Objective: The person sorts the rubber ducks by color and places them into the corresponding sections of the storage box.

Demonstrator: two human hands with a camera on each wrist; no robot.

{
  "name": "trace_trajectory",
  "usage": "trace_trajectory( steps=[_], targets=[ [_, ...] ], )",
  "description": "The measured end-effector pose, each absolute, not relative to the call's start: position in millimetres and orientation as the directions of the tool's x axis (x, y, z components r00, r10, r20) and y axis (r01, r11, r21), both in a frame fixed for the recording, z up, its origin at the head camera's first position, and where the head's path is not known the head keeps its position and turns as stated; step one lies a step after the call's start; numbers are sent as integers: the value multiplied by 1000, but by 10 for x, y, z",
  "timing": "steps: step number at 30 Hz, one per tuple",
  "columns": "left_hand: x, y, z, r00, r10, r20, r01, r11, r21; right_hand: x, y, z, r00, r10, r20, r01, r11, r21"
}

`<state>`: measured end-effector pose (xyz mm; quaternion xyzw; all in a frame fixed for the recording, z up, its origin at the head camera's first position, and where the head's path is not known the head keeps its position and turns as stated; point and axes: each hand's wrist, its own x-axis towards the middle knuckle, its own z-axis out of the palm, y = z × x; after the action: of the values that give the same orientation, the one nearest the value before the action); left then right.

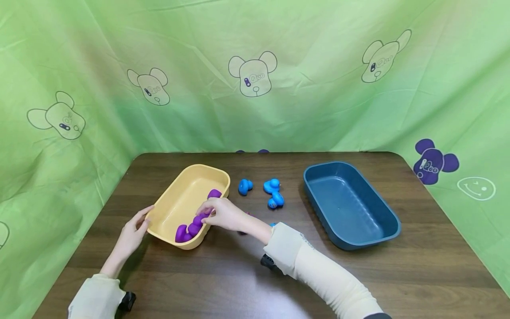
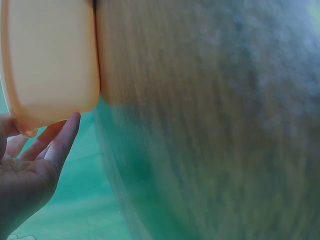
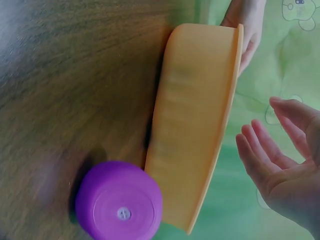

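A yellow plastic basin (image 1: 175,199) stands on the left of the table, with several rounded purple toys (image 1: 182,233) along its right side and near end. My left hand (image 1: 130,237) holds the basin's left rim, thumb above and fingers beneath. Over the right rim reaches my right hand (image 1: 225,214), above the purple toys in the head view. The right wrist view shows its fingers (image 3: 260,155) apart from the thumb, with nothing between them. Beside the basin's outer wall a purple toy (image 3: 120,202) sits on the table, mostly hidden behind my right arm in the head view.
Small blue duck-like toys (image 1: 272,185) lie on the table between the two containers, another blue toy (image 1: 245,186) nearer the yellow basin. A dark blue basin (image 1: 350,206) stands at the right. Behind the wooden table (image 1: 191,283) hangs a green printed cloth (image 1: 199,110).
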<state>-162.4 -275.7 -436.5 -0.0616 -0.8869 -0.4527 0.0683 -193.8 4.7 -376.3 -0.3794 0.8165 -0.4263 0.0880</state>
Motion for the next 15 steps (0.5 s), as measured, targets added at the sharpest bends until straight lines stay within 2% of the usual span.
trace_trajectory(
  steps=[15],
  targets=[
    [-1633,-2754,-4371,-982,38,186,174,578,797,-2004,317,-3769,-683,-694,227,-582,329,-744]
  ],
)
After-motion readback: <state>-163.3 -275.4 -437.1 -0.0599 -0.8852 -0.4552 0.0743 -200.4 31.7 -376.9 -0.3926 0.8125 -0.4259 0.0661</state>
